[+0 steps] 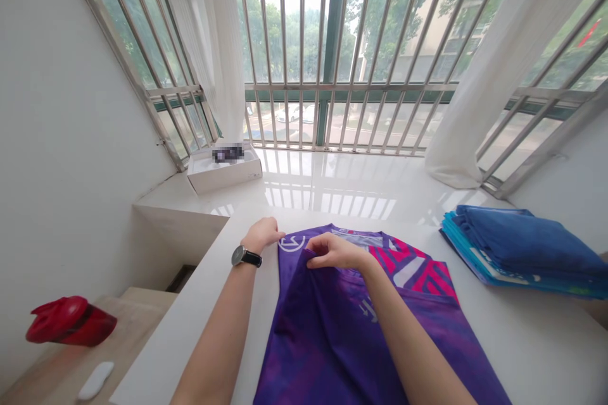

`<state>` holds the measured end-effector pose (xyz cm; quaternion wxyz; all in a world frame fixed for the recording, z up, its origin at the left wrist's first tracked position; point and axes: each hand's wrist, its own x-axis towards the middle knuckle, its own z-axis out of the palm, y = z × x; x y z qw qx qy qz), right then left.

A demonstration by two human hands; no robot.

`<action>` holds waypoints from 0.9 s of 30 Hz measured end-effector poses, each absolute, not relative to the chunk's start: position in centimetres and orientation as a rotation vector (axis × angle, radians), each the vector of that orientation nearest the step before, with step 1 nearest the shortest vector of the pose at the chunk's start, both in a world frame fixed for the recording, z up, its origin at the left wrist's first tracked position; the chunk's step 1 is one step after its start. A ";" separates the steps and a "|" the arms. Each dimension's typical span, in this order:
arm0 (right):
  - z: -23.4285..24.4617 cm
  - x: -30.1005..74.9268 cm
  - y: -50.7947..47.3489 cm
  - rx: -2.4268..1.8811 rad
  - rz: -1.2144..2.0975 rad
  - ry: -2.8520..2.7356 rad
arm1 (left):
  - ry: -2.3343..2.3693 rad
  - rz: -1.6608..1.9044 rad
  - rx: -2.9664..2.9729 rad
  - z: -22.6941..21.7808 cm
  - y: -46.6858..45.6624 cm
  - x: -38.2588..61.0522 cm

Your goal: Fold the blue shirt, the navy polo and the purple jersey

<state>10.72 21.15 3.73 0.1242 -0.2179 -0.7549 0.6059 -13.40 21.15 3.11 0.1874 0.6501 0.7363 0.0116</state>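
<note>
We've got free table [517, 348] right of the purple jersey [332, 342], up to the folded blue stack [517, 253], which blocks that side. Ahead of our left hand [260, 234] and right hand [333, 251], the glossy ledge [342, 177] gives room to the window bars [332, 92]; the white box [224, 174] stands in the way far left.

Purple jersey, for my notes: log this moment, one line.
left hand on purple jersey | right hand pinching its fold
</note>
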 end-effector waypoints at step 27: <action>1.0 9.0 21.1 -0.839 1.271 -2.492 | 1.869 0.117 1.770 2.8 21.1 -13.2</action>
